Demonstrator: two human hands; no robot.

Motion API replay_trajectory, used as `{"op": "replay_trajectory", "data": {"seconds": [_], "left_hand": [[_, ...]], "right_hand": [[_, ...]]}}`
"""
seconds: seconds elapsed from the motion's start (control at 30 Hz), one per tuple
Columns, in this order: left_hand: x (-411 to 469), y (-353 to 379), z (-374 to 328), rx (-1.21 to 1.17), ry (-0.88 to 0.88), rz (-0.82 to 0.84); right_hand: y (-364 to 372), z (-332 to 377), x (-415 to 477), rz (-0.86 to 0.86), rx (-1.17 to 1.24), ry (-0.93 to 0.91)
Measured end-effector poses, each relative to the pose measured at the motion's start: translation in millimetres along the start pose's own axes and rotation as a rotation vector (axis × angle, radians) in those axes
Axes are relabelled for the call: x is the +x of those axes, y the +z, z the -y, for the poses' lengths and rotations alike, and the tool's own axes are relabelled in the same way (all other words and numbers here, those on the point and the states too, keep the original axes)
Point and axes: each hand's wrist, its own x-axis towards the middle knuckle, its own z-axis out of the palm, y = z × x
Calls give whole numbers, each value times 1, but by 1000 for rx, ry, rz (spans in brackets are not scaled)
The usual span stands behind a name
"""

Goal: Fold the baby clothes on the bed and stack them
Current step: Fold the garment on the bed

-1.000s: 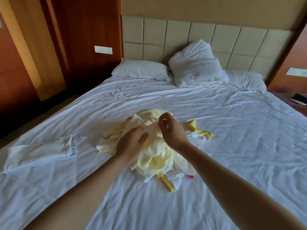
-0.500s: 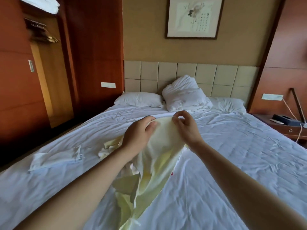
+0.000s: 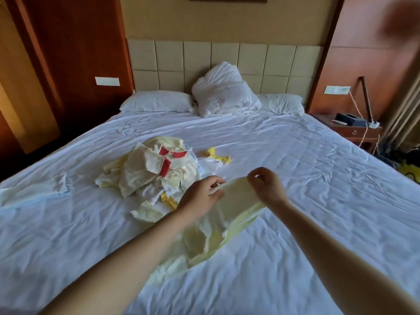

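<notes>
Bed (image 3: 295, 178), one; pillows, three: flat at left (image 3: 156, 101), crumpled and upright in the middle (image 3: 225, 92), flat at right (image 3: 281, 103). Bedside table (image 3: 354, 130), one; wall plates, two (image 3: 107, 81) (image 3: 337, 90). Hands, two: left hand (image 3: 200, 196), right hand (image 3: 267, 187); pale yellow garment (image 3: 236, 201), one; heap of clothes (image 3: 154, 169), one, its pieces too tangled to count; white cloth (image 3: 34, 194) lying apart, one.

Entry: person, recorded in the head view as two arms and two hands.

- Left forearm (image 3: 127, 264): shown bare from the lower frame edge to the wrist; rendered broad near the camera and tapered toward the hand.
- Right forearm (image 3: 341, 253): shown bare along its whole visible length, with the same taper.
- Left hand (image 3: 200, 196): uncovered; short, rounded fingers (image 3: 216, 180) are seen.
- Right hand (image 3: 267, 189): uncovered; knuckles and fingers (image 3: 256, 173) are seen.
- Nail detail: lost to blur.
</notes>
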Motion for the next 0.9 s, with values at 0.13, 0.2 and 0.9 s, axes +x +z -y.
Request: {"op": "replay_trajectory", "data": {"seconds": [0.13, 0.2, 0.9], "left_hand": [[-23, 48, 13, 62, -52, 155], [-38, 68, 22, 73, -94, 210], [-101, 68, 92, 191, -295, 107]], "right_hand": [[6, -56, -27, 119, -159, 125], [9, -76, -42, 217, -271, 168], [72, -105, -83, 555, -575, -61]]}}
